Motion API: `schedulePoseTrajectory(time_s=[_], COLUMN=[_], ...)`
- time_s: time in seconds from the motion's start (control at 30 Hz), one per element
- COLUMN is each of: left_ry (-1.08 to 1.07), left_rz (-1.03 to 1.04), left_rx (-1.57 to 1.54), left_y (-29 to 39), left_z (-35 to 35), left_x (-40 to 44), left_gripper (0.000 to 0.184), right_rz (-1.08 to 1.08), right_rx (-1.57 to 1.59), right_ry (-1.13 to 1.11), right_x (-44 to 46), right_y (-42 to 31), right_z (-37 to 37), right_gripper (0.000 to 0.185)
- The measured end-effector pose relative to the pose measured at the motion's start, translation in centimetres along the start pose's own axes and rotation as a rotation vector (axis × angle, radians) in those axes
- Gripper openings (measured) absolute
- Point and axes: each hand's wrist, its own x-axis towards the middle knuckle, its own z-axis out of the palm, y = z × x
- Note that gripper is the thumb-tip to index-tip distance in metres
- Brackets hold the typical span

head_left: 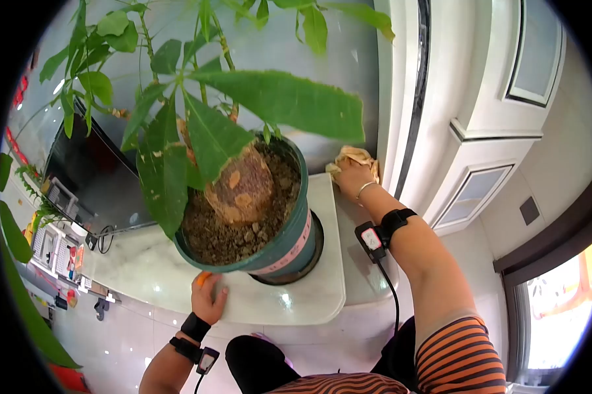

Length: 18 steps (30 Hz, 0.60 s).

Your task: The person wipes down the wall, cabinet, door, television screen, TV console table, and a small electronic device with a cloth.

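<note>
A yellowish crumpled cloth (356, 156) is pressed under my right hand (353, 176), in the corner where the stone ledge meets the wall. My right fingers are closed on it. On the left, my left hand (208, 301) rests at the front edge of the marble counter, just below the pot, thumb apart from the fingers. A small orange patch shows at its fingertips; I cannot tell what it is. Between my hands stands a green plant pot (304, 190) on a dark saucer (317, 253). It holds soil, a thick brown trunk (243, 187) and large green leaves (289, 98).
The marble counter (325, 289) has a rounded front corner. A dark television screen (89, 174) stands behind the plant on the left, with a black cable (104, 240) beside it. White cabinets (480, 164) rise at the right. Leaves hang over the pot.
</note>
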Motion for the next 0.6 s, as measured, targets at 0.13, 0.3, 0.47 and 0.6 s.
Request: schedulePoseTrajectory(time_s=[0.13,0.3,0.47,0.6], left_ry=[0.024,0.020,0.108,0.266], left_rz=[0.029,0.018,0.095,0.130], left_rx=[-0.048,-0.039,0.033,0.263], left_y=[-0.3,-0.2,-0.7,0.8], left_z=[0.2,0.3,1.0,0.2], left_x=[0.0,0.0,-0.4,-1.2], left_gripper=[0.034,0.033,0.033,0.040], right_rz=[-0.103,-0.220,-0.320,-0.478], right_rx=[0.075,0.232,0.229,0.671], right_ry=[-0.043,0.008,0.060,-0.374], right_x=[-3.7,-13.6,-24.5,-30.1], right_y=[-1.4,-3.8,-8.0,-9.3], right_z=[0.0,-0.8,-4.7,-4.0], right_gripper=[0.023,0.018,0.021,0.034])
